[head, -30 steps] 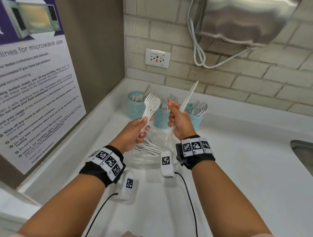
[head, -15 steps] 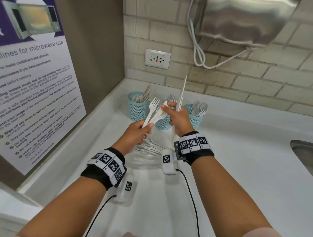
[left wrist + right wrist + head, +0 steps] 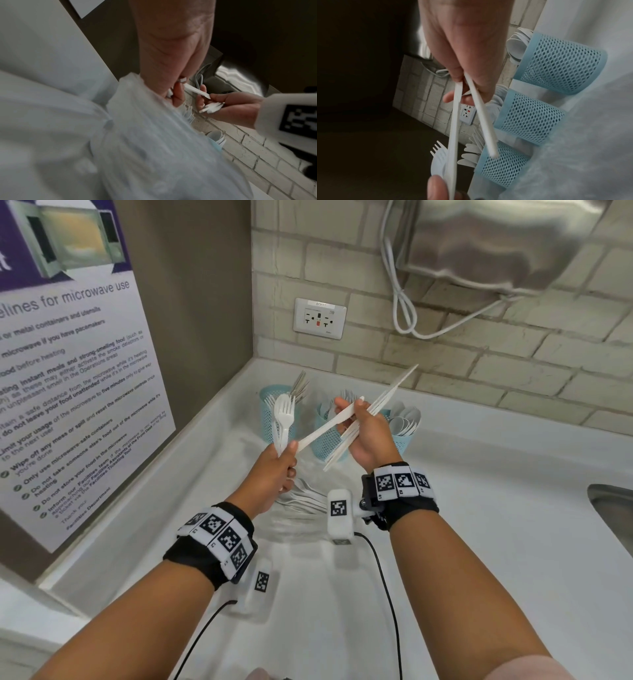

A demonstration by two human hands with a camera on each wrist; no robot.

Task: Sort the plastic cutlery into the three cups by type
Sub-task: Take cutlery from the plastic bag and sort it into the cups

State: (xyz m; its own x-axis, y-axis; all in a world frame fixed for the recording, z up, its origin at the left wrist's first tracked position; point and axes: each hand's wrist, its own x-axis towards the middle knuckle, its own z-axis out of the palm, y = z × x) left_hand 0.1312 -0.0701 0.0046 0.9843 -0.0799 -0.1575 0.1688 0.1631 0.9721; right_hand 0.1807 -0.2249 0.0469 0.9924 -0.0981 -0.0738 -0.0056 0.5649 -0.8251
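My left hand [image 3: 286, 455] grips a bunch of white plastic forks [image 3: 284, 416] upright, tines up. One white knife [image 3: 322, 429] runs slanting from my left thumb to my right fingertips, which pinch its upper end. My right hand [image 3: 356, 419] also grips a bundle of knives [image 3: 383, 402] tilted up to the right. Behind the hands stand three blue mesh cups: the left cup [image 3: 269, 419] with knives, the middle cup [image 3: 323, 441] with forks, the right cup [image 3: 406, 441] with spoons. The right wrist view shows the shared knife [image 3: 453, 128], the bundle [image 3: 481, 115] and the forks [image 3: 438, 159].
Loose white cutlery [image 3: 301, 499] lies on the white counter below my hands. A wall outlet [image 3: 320, 318], a looped cable [image 3: 404, 302] and a steel wall unit [image 3: 496, 244] are behind the cups. A poster [image 3: 68, 371] covers the left wall; a sink edge [image 3: 613, 515] is at the right.
My right hand reached to the bunch in my left hand, pinched a knife and has drawn it out to the right. Its own knife bundle has tilted from upright to slanting right.
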